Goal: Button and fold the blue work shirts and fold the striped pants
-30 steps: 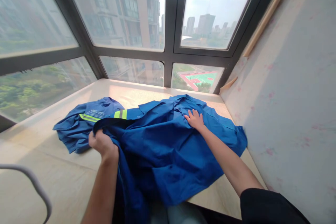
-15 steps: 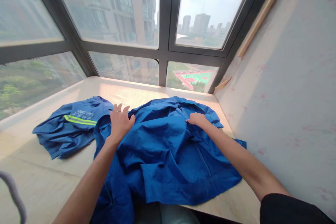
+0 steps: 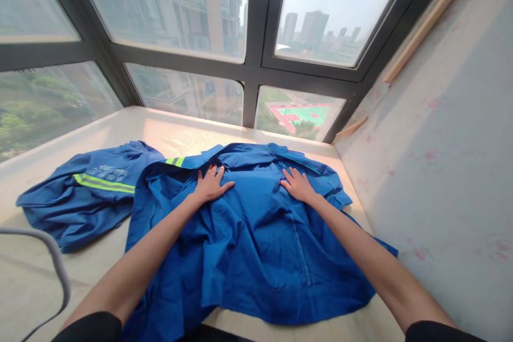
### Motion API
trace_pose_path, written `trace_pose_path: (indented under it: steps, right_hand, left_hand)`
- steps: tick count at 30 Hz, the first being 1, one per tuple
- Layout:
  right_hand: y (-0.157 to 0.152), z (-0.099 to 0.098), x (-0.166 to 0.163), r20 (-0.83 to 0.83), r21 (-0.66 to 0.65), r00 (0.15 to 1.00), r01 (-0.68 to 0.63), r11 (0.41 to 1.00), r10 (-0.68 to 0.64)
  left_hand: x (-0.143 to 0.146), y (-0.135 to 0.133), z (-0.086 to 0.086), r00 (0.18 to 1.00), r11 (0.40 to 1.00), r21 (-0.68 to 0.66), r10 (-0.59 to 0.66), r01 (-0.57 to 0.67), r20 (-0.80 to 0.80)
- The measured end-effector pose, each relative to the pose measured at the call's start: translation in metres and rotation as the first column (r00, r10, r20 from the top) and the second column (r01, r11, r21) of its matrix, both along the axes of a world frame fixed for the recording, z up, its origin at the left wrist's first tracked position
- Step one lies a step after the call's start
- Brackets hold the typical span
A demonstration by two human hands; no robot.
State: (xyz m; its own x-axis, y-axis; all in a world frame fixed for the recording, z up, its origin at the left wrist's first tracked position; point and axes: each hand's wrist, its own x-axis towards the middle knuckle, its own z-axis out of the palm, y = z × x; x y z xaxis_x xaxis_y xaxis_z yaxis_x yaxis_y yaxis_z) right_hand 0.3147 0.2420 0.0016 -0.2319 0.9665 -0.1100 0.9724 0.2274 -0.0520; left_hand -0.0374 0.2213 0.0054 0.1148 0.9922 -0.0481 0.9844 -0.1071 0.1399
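Note:
A blue work jacket (image 3: 256, 246) lies spread and wrinkled across the ledge in front of me, its collar side toward the window. A yellow-and-grey reflective strip shows at its upper left edge. My left hand (image 3: 212, 184) rests on the jacket's upper left part with fingers spread. On the upper right part, near a fold, lies my right hand (image 3: 298, 184), palm down with its fingers apart. Left of the jacket sits a second blue garment (image 3: 92, 187), bunched up, with a yellow-green reflective stripe and pale printing.
Dark-framed windows (image 3: 252, 53) stand behind the pale ledge (image 3: 24, 272). A flowered wall (image 3: 436, 171) bounds the right side, with a peeling paper edge (image 3: 352, 127) near the corner. A grey cable (image 3: 60, 272) curves at the lower left.
My left hand has moved right and come down onto the jacket. The right hand's fingers have opened from a pinch and lie flat. The jacket's upper left side is now spread wider.

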Motion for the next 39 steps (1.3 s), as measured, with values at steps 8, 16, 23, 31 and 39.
trace_pose_path:
  steps: [8, 16, 23, 31, 39]
  right_hand:
    - [0.020, -0.019, -0.008, -0.056, 0.243, 0.987, 0.163, 0.956, -0.154]
    - [0.015, -0.020, -0.011, -0.099, 0.400, 0.987, 0.156, 0.903, -0.126]
    - [-0.045, -0.008, -0.021, -0.213, 0.359, 0.977, 0.054, 0.932, 0.025]
    - [-0.133, -0.009, 0.037, -0.284, 0.272, 0.954, 0.180, 0.945, -0.100]
    - [-0.191, -0.021, 0.111, -0.314, 0.181, 0.893, 0.388, 0.903, -0.321]
  left_hand:
    - [0.003, 0.048, 0.004, 0.991, 0.923, 0.375, -0.039, 0.086, -0.131]
    - [0.011, 0.004, 0.014, 0.972, 0.904, 0.366, 0.236, -0.220, 0.000]
    - [0.060, -0.073, 0.033, 0.970, 0.952, 0.229, 0.162, -0.202, 0.182]
    - [0.141, -0.172, 0.018, 0.929, 0.930, 0.203, -0.339, 0.307, 0.149]
    - [0.110, -0.210, -0.010, 0.906, 0.900, 0.175, -0.416, 0.399, 0.076]
